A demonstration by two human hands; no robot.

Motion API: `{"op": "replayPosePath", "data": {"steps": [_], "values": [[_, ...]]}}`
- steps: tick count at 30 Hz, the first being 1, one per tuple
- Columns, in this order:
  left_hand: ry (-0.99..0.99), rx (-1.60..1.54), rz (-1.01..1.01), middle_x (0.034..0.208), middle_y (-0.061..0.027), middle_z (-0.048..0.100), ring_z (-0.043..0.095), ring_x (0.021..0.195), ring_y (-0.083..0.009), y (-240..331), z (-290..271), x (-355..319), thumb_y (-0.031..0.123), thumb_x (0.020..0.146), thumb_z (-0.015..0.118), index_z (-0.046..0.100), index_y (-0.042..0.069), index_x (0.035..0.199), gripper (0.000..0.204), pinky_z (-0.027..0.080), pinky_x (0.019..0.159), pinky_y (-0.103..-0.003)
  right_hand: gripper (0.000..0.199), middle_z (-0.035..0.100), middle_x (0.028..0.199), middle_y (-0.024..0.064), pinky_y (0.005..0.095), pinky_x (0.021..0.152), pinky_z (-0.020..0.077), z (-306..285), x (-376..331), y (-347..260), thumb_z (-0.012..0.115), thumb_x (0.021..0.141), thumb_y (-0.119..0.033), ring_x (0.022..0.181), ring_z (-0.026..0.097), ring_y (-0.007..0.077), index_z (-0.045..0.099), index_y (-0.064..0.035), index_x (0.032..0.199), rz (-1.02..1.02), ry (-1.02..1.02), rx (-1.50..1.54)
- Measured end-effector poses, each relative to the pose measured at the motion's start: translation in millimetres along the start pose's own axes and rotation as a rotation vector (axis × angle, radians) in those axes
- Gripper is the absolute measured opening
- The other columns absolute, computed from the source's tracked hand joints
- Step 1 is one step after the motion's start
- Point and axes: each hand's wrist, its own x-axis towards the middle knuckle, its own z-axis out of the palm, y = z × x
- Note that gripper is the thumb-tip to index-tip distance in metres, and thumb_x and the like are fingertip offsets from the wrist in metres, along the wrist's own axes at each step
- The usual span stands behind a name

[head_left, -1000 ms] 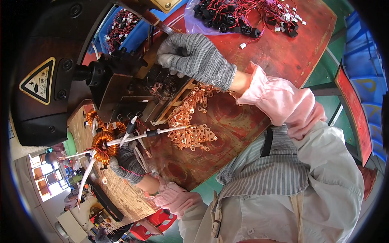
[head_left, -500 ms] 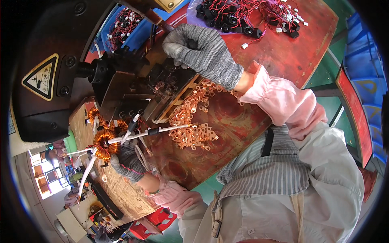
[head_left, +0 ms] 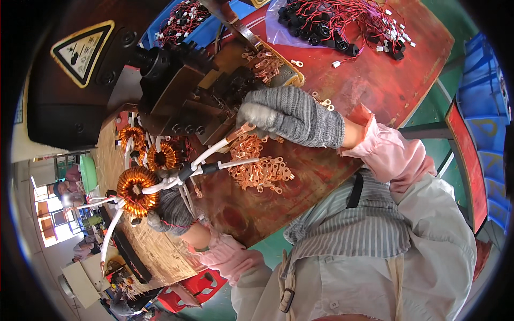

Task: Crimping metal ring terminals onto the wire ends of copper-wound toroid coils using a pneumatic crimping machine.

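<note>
A black press [head_left: 60,122] stood beside a red worktable [head_left: 375,88], the gloved left hand [head_left: 174,211] curled gripping a copper-wound toroidal coil [head_left: 125,188], the gloved right hand [head_left: 294,115] pinched closed at a ring lug [head_left: 242,131] on the upper white lead [head_left: 208,153], crimp unverifiable, the hanging lead [head_left: 109,238] showing none.

The bench [head_left: 369,91] has a worn red top. At its far end lies a heap of black parts with red wires and white plugs [head_left: 337,27], partly on a thin plastic bag [head_left: 277,27]. Beyond the bench: a blue bin [head_left: 242,8]. Right of it: blue crates [head_left: 484,120]. Left of it: a red stool [head_left: 172,300], a green tub [head_left: 88,174] and a bright window [head_left: 51,216].
</note>
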Motion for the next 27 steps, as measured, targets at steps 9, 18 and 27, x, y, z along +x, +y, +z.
{"op": "replayPosePath", "data": {"steps": [9,18,27], "values": [[0.058,-0.051,0.026,0.119,-0.0187,0.04,0.042,0.104,-0.0267,-10.9,2.2,13.4,0.026,0.067,0.07,0.034,0.002,0.126,0.074,0.036,0.09,-0.041,0.02,0.054,0.068,0.0119,0.0337,0.056,0.0428,26.7,-17.5,10.6,0.051,0.089,-0.021,0.062,0.054,0.0253,0.058,-0.0035,0.084,-0.179,-0.255,-0.198],[0.01,-0.02,0.045,0.11,-0.0188,0.043,0.045,0.096,-0.0272,-18.3,13.4,16.6,0.035,0.072,0.065,0.036,0.004,0.126,0.068,0.036,0.086,-0.042,0.027,0.052,0.064,-0.0001,0.0246,0.049,0.0385,36.3,-43.3,-27.3,0.053,0.089,-0.028,0.057,0.047,0.0064,0.061,-0.0024,0.085,0.356,-0.213,0.324],[0.084,-0.008,0.16,0.112,-0.0183,0.049,0.046,0.097,-0.0292,-28.3,-0.1,15.0,0.032,0.071,0.068,0.039,0.004,0.125,0.067,0.037,0.085,-0.043,0.038,0.052,0.065,0.0001,0.0212,0.045,0.0355,19.2,-47.6,-19.6,0.045,0.092,-0.036,0.051,0.044,0.0057,0.06,-0.0011,0.09,0.491,-0.311,0.514]]}}
